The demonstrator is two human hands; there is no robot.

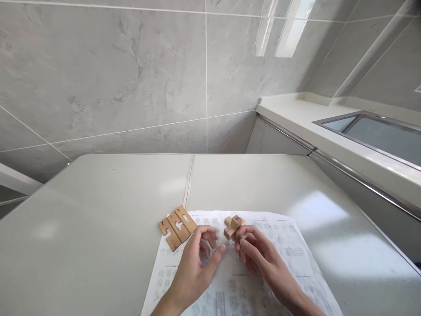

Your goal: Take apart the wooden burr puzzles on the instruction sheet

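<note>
The small interlocked pale wooden puzzle cluster (234,226) sits pinched in my right hand (263,259), my left hand (197,259) loosely spread, so I keep it steady near the table's front edge.

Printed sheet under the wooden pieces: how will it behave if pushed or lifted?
Probably floppy: the printed sheet is thin paper lying flat on the table. Likely light and apt to slide on that smooth, glossy top. The three flat wooden pieces rest on its far left corner, so that corner may drag or shed them.
</note>
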